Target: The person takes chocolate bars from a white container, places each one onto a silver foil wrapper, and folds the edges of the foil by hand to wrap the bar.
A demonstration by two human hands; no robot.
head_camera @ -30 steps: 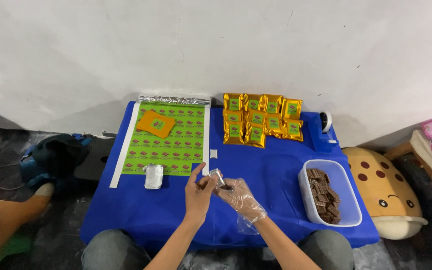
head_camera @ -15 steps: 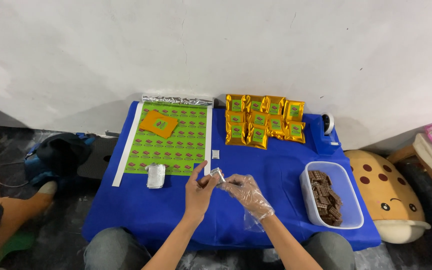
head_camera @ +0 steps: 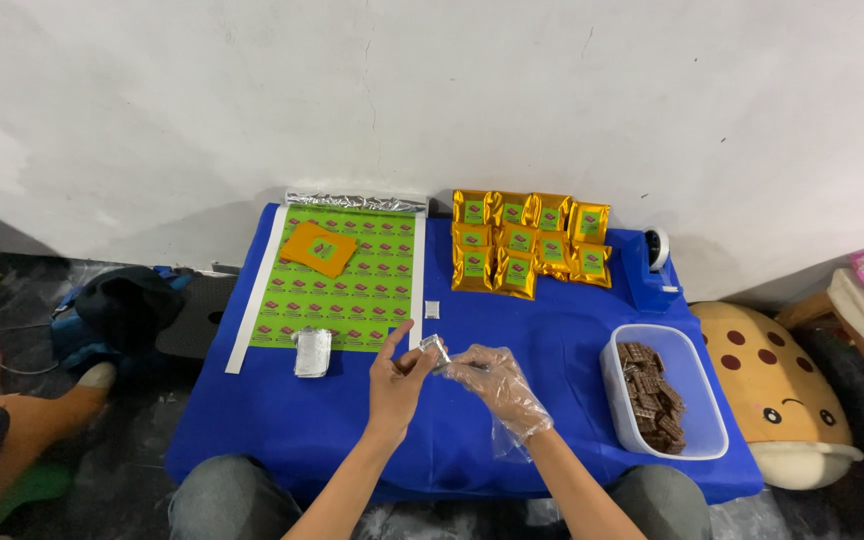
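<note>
My left hand (head_camera: 395, 378) and my right hand (head_camera: 492, 385), which wears a loose clear plastic glove, meet over the front middle of a blue-covered table (head_camera: 552, 330). Both pinch a small foil-wrapped piece (head_camera: 434, 352) between the fingertips. A second foil-wrapped piece (head_camera: 313, 351) lies flat on the cloth to the left of my left hand. A clear tub of brown chocolate pieces (head_camera: 660, 398) stands to the right of my right hand.
A green sheet of stickers (head_camera: 352, 285) with an orange pouch (head_camera: 319, 249) on it lies at the back left, a foil roll (head_camera: 355, 202) behind it. Several gold pouches (head_camera: 527, 245) sit at the back, beside a blue tape dispenser (head_camera: 652, 265). A plush toy (head_camera: 782, 395) lies right.
Both hands have stayed together on the foil piece, with only small finger movements. The view has shifted slightly.
</note>
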